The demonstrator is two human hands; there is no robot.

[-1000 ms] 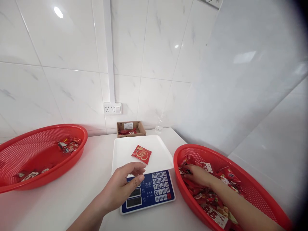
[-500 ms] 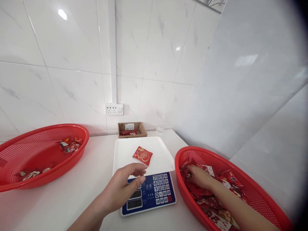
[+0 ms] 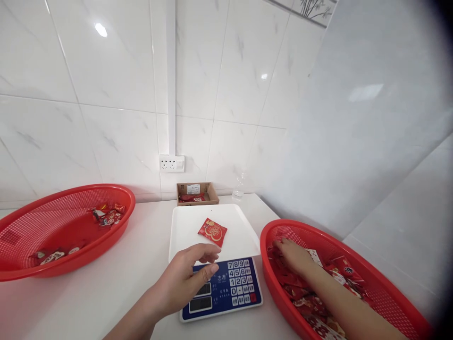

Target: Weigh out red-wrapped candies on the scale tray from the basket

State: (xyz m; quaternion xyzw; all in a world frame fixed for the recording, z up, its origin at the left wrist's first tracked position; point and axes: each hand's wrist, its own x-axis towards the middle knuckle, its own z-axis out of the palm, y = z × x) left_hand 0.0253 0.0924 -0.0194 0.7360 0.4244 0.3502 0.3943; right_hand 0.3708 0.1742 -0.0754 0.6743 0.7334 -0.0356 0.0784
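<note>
A blue-faced scale (image 3: pixel 230 290) stands in front of me with a white weighing tray (image 3: pixel 187 229) on top. One red packet (image 3: pixel 213 232) lies on that tray. My left hand (image 3: pixel 187 278) hovers over the scale's display, fingers loosely curled and apart, holding nothing. My right hand (image 3: pixel 293 256) is down in the right red basket (image 3: pixel 382 293), fingers among several red packets (image 3: pixel 311 302); I cannot make out whether it grips one.
A second red basket (image 3: pixel 21 269) with a few packets sits at the left. A small cardboard box (image 3: pixel 194 192) and a clear bottle (image 3: pixel 239 185) stand against the tiled wall, below a socket (image 3: pixel 171 163). A white wall closes in on the right.
The view has drifted slightly left and up. My right hand has shifted a little within the right basket. My left hand stays over the scale.
</note>
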